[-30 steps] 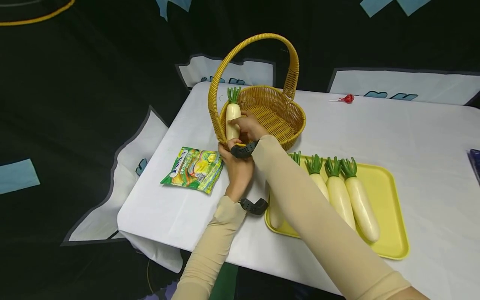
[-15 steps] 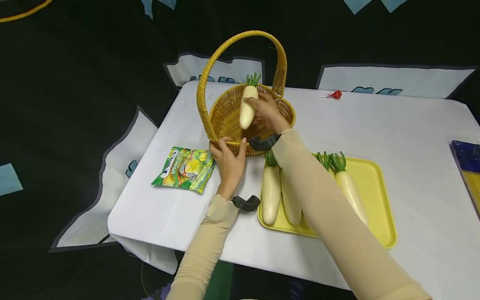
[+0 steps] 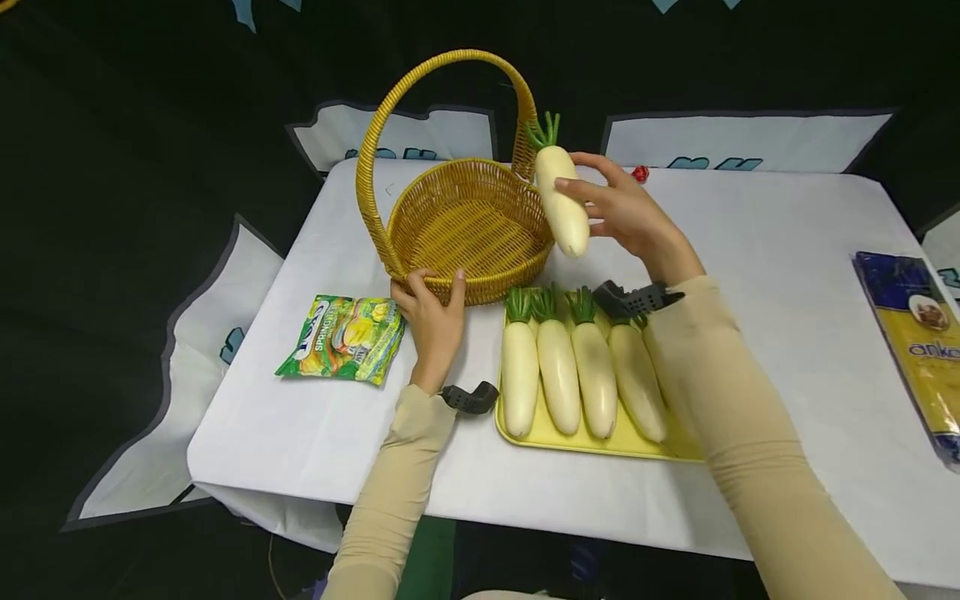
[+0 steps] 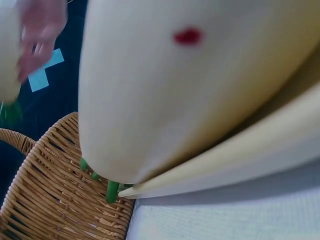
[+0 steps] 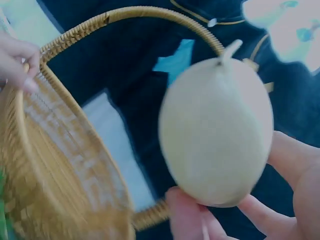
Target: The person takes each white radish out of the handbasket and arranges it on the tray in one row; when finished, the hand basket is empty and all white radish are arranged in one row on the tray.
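Note:
My right hand [image 3: 630,208] holds a white daikon radish [image 3: 561,204] with green stalks, raised beside the right rim of the wicker basket [image 3: 480,237]. The thumb lies across the radish and the other fingers are behind it. In the right wrist view the radish [image 5: 215,135] shows its rounded end towards the camera, in the fingers. My left hand [image 3: 433,329] grips the basket's front rim near the foot of the tall handle. No radish is in the basket. Several more radishes [image 3: 558,375] lie side by side on a yellow tray [image 3: 547,443] in front of it.
A green and yellow candy bag [image 3: 345,337] lies left of my left hand. At the table's right side is a flat blue and yellow package [image 3: 911,333]. A red lollipop [image 3: 641,173] lies at the back, partly behind my right hand. The white-covered table [image 3: 322,467] has its front edge near me.
My right hand has lifted the radish out of the basket's left side and carried it right, past the right rim. My left hand stays at the front rim. The head view has turned right.

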A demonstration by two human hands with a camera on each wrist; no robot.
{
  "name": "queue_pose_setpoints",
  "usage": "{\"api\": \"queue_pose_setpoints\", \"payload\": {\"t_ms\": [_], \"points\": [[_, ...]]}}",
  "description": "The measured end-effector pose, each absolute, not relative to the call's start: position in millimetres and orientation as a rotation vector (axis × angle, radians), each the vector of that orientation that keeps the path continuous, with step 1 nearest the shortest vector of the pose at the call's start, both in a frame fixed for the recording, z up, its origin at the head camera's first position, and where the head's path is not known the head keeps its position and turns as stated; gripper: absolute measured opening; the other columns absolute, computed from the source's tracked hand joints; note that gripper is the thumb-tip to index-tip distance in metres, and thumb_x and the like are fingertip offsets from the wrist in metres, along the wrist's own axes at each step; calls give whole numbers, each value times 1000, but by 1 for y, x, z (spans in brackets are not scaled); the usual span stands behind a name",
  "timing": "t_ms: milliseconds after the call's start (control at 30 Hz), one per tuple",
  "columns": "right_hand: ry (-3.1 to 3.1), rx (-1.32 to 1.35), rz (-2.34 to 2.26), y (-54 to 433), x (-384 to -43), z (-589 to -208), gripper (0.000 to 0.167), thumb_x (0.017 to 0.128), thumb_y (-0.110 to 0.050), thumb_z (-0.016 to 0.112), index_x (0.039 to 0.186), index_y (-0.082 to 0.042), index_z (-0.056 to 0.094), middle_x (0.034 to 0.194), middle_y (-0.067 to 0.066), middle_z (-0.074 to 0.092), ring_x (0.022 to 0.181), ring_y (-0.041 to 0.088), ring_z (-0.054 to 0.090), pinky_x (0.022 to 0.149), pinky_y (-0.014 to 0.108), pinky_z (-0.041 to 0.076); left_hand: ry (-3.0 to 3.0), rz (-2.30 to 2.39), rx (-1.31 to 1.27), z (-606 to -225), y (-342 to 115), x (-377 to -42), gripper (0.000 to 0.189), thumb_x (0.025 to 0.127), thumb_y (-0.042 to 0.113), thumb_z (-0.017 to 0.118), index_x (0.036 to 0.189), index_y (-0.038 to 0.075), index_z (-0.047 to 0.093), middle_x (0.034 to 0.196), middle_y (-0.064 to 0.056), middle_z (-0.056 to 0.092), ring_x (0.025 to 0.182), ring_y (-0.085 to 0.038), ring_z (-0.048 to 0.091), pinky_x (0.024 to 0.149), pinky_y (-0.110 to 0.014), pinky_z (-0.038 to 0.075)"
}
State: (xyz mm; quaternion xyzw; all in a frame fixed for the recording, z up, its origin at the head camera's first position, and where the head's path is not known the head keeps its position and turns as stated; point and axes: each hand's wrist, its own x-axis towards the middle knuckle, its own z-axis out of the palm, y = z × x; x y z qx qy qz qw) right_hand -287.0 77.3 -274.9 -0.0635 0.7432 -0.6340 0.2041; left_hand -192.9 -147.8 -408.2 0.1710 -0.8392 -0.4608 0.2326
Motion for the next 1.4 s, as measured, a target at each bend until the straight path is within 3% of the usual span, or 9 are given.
{"api": "queue_pose_setpoints", "payload": {"t_ms": [267,467,633,933,1067,1233,1400], "points": [[2326,-221,-1558,169,-237,-285,65,86,-35,59,141,-30,25,108,-5,55,89,3,58,68,26,51,-2338,-1285,497,-409,-149,-195,56,83,63,43,110,14,35,142,-21,4,128,-39,20,93,-50,34],[2483,-108,-1296,222,-200,-318,69,87,-42,55,144,-33,15,130,17,43,83,-7,53,68,26,49,-2338,-1278,518,-412,-150,-195,58,83,65,42,110,14,35,141,-20,5,124,-37,23,88,-49,36],[2468,-61,-1235,248,-175,-345,74,88,-40,55,146,-24,11,130,27,41,78,-7,54,66,29,50,-2336,-1271,520,-412,-150,-194,57,83,62,44,110,13,35,141,-21,6,124,-37,23,89,-49,36],[2456,-46,-1125,252,-155,-364,79,86,-45,56,146,-18,12,123,29,42,81,9,57,65,30,50,-2325,-1277,495,-412,-147,-196,56,84,61,45,109,13,35,140,-21,5,125,-36,20,94,-49,33],[2487,-59,-1059,248,-153,-367,80,86,-46,55,146,-14,13,123,32,42,90,23,57,67,31,48,-2328,-1275,489,-413,-146,-196,55,84,60,45,109,12,35,140,-21,6,125,-37,21,95,-49,31],[2567,-66,-963,242,-150,-366,77,87,-50,50,144,-8,18,124,34,43,108,42,48,77,42,44,-2367,-1278,500,-409,-146,-196,56,84,61,44,111,13,35,141,-22,4,127,-37,20,96,-49,32],[2615,-91,-878,235,-148,-364,75,89,-54,44,141,-3,25,125,35,43,112,45,45,80,49,44,-2505,-1314,507,-400,-148,-186,67,85,59,44,133,17,25,146,-25,-12,134,-44,10,97,-56,33]]}}
